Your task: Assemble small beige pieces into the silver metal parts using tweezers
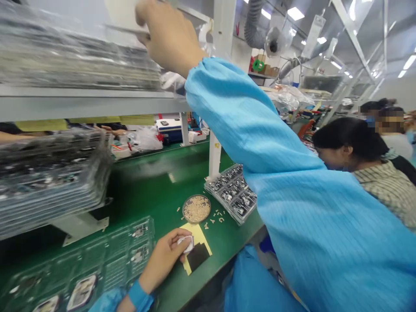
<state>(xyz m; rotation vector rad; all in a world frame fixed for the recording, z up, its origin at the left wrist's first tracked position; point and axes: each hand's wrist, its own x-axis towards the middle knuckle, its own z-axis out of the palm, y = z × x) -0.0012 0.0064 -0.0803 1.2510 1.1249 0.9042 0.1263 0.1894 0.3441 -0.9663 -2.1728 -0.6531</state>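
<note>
Here's the small white part (186, 244), between the thumb and fingers of the left hand (169, 249): that grip is clamped on it, right over a yellow sheet (202, 237) with a dark patch (198, 257). Just beyond, a round dish (196, 209) brims with tiny tan pieces, more scattered at its right. To the left, a clear tray (113, 253) carries 2 white-rimmed units on the near side, others farther off. And up high, the right hand (172, 37) pinches a thin tool (126, 30), blurred, by the shelf (97, 106); contact there, I can't tell. Progress? Looks partway: 1 part in hand, plenty of tan pieces left, and which tray units are finished isn't clear.
</note>
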